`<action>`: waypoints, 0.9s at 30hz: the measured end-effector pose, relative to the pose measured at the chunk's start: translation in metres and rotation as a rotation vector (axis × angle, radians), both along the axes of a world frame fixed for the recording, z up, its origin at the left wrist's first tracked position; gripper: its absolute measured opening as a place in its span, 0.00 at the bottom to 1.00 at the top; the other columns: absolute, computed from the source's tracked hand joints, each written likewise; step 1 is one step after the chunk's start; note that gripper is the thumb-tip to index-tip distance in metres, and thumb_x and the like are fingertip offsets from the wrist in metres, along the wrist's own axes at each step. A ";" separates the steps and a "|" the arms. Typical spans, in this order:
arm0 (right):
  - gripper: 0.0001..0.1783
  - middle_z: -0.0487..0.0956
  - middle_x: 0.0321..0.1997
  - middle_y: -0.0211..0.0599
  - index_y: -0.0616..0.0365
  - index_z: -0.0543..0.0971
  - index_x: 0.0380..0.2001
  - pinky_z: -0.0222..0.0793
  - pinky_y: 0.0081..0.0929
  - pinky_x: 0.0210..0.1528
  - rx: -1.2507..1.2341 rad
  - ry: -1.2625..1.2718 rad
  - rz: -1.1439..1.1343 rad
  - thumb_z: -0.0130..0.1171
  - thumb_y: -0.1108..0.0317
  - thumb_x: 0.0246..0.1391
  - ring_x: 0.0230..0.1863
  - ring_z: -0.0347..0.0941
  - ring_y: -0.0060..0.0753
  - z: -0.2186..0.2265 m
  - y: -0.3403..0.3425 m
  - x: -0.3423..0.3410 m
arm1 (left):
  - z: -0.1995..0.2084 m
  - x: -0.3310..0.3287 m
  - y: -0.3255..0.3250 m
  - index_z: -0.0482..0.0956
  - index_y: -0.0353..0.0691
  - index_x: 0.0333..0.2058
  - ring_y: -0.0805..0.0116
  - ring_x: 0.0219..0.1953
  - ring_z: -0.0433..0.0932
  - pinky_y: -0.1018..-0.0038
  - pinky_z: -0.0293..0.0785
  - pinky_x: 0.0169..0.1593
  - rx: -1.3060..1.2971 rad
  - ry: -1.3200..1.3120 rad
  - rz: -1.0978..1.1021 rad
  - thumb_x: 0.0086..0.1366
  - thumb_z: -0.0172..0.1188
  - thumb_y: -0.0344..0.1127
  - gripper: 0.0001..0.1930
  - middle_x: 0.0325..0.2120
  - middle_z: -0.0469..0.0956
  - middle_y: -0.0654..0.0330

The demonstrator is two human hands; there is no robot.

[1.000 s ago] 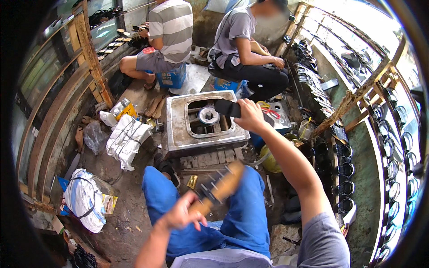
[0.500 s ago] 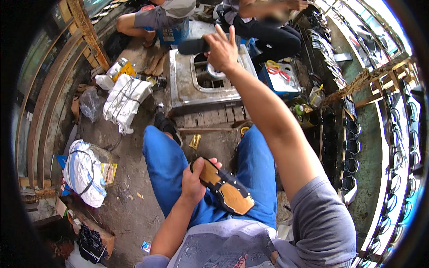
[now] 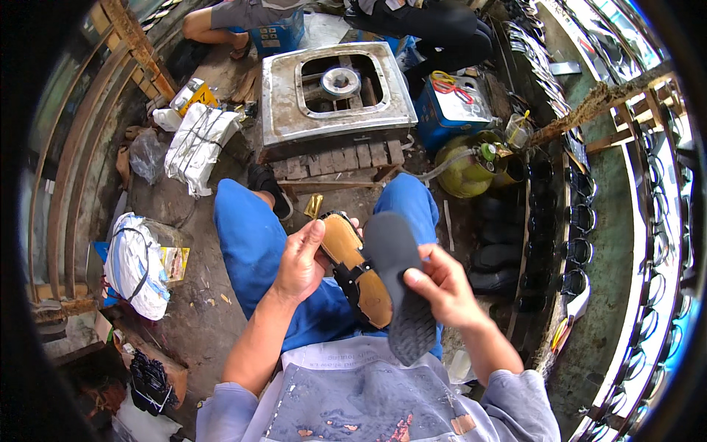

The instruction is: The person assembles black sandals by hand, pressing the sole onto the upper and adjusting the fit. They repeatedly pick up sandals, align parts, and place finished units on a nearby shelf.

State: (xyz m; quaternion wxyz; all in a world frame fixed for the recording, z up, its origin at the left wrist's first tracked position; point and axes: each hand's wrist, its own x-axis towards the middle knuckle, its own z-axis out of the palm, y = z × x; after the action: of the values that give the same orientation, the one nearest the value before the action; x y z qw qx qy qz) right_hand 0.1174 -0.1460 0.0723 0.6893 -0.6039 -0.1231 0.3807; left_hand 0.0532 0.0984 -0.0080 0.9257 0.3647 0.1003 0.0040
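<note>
My left hand (image 3: pixel 298 261) is closed round the toe or heel end of a sandal upper (image 3: pixel 375 296), which has a tan insole and black studded straps. Just to its right, my right hand (image 3: pixel 445 289) grips a black shoe sole (image 3: pixel 392 247) by its edge, between thumb and fingers. The sole stands on end, partly in front of the sandal upper and hiding one side of it; whether the two touch I cannot tell. Both pieces are above my lap, between my blue-trousered knees.
A metal stove (image 3: pixel 276 103) stands ahead on wooden slats. Right of it are a blue tin (image 3: pixel 434 121) with scissors (image 3: pixel 451 87) on top and a green gas cylinder (image 3: pixel 456 177). Racks of sandals (image 3: pixel 578 247) line the right. White bundles (image 3: pixel 136 272) lie left. Two people sit beyond the stove.
My right hand has come back from over the stove to my lap, bringing the black sole beside the sandal upper. My left hand has raised the upper slightly.
</note>
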 end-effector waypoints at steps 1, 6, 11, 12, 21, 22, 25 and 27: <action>0.13 0.82 0.47 0.33 0.61 0.73 0.55 0.79 0.26 0.50 0.000 -0.089 -0.048 0.58 0.69 0.71 0.45 0.81 0.23 -0.009 0.002 -0.011 | 0.005 0.000 -0.002 0.71 0.31 0.62 0.57 0.58 0.80 0.58 0.78 0.62 0.027 0.002 0.005 0.80 0.48 0.49 0.26 0.57 0.78 0.46; 0.13 0.81 0.45 0.28 0.62 0.75 0.55 0.75 0.21 0.49 0.073 -0.006 -0.009 0.58 0.70 0.71 0.45 0.77 0.15 -0.029 0.016 -0.027 | 0.032 -0.007 -0.014 0.63 0.35 0.68 0.54 0.64 0.75 0.57 0.72 0.68 -0.131 -0.063 -0.074 0.79 0.26 0.65 0.39 0.63 0.73 0.45; 0.13 0.81 0.45 0.29 0.63 0.76 0.54 0.76 0.23 0.48 0.058 -0.033 0.073 0.59 0.70 0.71 0.44 0.77 0.17 -0.027 0.021 -0.022 | 0.049 -0.014 -0.023 0.64 0.32 0.67 0.42 0.64 0.74 0.48 0.67 0.70 -0.079 -0.073 -0.051 0.75 0.27 0.73 0.47 0.61 0.74 0.41; 0.13 0.82 0.46 0.32 0.63 0.75 0.54 0.79 0.25 0.47 0.044 -0.075 0.089 0.58 0.70 0.71 0.43 0.79 0.20 -0.027 0.022 -0.021 | 0.051 -0.015 -0.024 0.64 0.32 0.67 0.42 0.64 0.74 0.48 0.67 0.70 -0.080 -0.083 -0.053 0.75 0.27 0.73 0.47 0.61 0.74 0.41; 0.13 0.81 0.45 0.29 0.63 0.75 0.54 0.76 0.23 0.50 0.090 -0.001 0.075 0.58 0.70 0.71 0.45 0.76 0.17 -0.027 0.020 -0.023 | 0.056 -0.017 -0.027 0.66 0.31 0.66 0.44 0.63 0.75 0.48 0.66 0.70 -0.055 -0.058 -0.053 0.73 0.26 0.75 0.49 0.60 0.75 0.42; 0.13 0.80 0.44 0.26 0.62 0.76 0.54 0.73 0.21 0.51 0.079 0.031 0.078 0.59 0.69 0.71 0.46 0.74 0.14 -0.026 0.020 -0.023 | 0.056 -0.017 -0.027 0.66 0.31 0.66 0.44 0.63 0.75 0.48 0.66 0.70 -0.062 -0.059 -0.055 0.73 0.26 0.75 0.49 0.60 0.75 0.42; 0.13 0.80 0.44 0.26 0.62 0.76 0.54 0.74 0.21 0.51 0.066 0.038 0.079 0.59 0.69 0.71 0.46 0.74 0.15 -0.024 0.021 -0.023 | 0.055 -0.016 -0.027 0.66 0.31 0.65 0.43 0.63 0.75 0.47 0.66 0.70 -0.069 -0.055 -0.055 0.73 0.25 0.76 0.50 0.60 0.75 0.42; 0.13 0.80 0.44 0.26 0.62 0.76 0.54 0.74 0.21 0.50 0.071 0.000 0.078 0.59 0.69 0.71 0.45 0.74 0.14 -0.023 0.022 -0.022 | 0.055 -0.016 -0.027 0.66 0.32 0.65 0.43 0.63 0.75 0.47 0.66 0.70 -0.066 -0.052 -0.052 0.73 0.25 0.76 0.50 0.60 0.75 0.42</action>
State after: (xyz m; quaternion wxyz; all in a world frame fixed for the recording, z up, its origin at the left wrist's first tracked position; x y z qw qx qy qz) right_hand 0.0950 -0.1236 0.0489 0.6949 -0.5737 -0.1601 0.4029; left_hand 0.0368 0.0714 0.0467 0.9392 0.3364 0.0666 -0.0137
